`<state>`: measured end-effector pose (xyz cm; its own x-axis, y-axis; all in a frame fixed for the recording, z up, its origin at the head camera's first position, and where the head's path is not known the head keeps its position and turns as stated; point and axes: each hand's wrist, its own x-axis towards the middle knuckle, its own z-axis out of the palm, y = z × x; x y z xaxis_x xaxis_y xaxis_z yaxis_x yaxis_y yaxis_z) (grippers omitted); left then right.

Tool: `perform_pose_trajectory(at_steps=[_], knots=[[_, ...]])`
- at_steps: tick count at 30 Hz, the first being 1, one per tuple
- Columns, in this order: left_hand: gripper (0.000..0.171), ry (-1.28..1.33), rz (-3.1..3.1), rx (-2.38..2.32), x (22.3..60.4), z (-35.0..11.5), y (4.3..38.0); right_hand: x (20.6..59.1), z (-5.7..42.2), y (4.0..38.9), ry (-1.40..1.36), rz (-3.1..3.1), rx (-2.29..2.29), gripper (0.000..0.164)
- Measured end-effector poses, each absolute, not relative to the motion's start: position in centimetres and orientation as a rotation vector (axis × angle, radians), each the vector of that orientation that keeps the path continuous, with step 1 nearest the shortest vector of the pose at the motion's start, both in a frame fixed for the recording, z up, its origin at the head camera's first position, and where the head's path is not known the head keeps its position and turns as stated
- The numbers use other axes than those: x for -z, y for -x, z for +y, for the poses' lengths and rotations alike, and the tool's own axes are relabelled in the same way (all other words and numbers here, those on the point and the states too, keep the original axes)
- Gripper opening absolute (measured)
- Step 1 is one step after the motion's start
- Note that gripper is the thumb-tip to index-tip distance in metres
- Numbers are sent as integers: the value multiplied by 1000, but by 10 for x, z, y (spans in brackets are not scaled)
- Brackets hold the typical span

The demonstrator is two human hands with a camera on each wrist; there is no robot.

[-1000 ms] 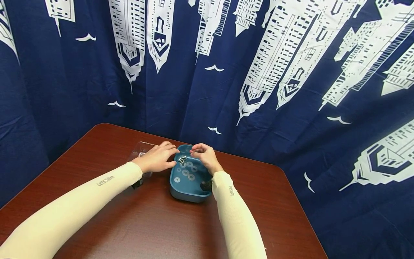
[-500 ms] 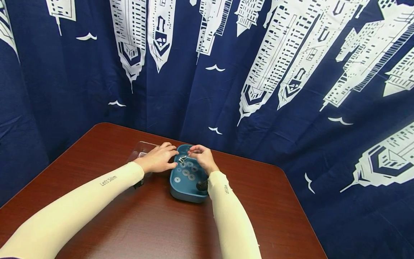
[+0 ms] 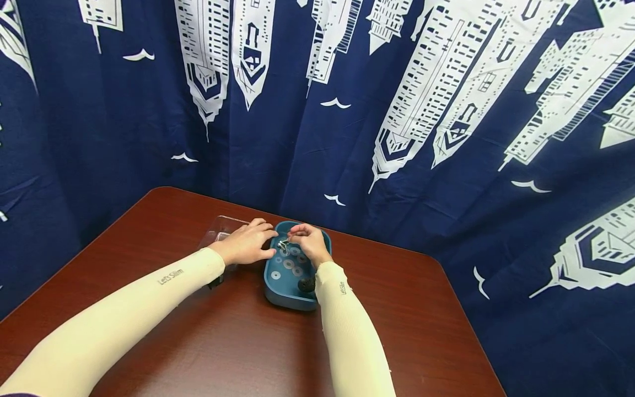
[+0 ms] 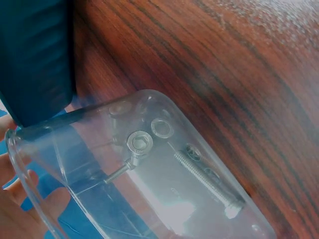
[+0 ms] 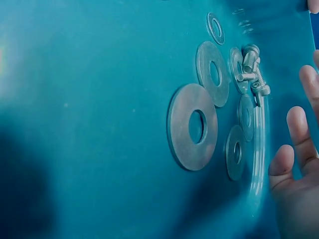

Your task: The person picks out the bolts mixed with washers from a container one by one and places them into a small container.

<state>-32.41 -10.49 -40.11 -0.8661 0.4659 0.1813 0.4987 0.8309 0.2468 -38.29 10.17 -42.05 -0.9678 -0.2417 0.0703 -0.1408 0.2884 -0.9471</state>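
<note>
A blue tray (image 3: 290, 302) stands on the table with several flat washers (image 5: 180, 127) and a small heap of bolts (image 5: 254, 74) in it. Over its far part my right hand (image 3: 311, 243) hovers, fingertips close to the bolts. The right wrist view shows that hand's thumb and fingers apart, with nothing seen between them. My left hand (image 3: 248, 242) has its fingers spread at the tray's left rim; whether they touch it is unclear. Beside that hand is a clear plastic container (image 4: 199, 214), holding a long bolt (image 4: 202, 177), a shorter bolt (image 4: 119, 172) and small rings.
The brown tabletop (image 3: 238, 342) spreads in front of the tray and to its right. A dark blue curtain (image 3: 292, 143) with white building prints hangs just behind the table's far edge. A dark rounded object (image 3: 306, 285) shows at the right wrist, over the tray.
My right hand has shifted slightly left over the tray, nearer the bolts. The left hand keeps almost the same place at the rim. The head view has turned slightly.
</note>
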Motion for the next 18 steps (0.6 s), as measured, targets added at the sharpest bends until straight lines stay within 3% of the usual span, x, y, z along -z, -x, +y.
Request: perform_pose_trajectory(at_steps=[18], knots=[[58,743,-2927,428,401,-105,327,438,94,393,177,2543,1831,22]])
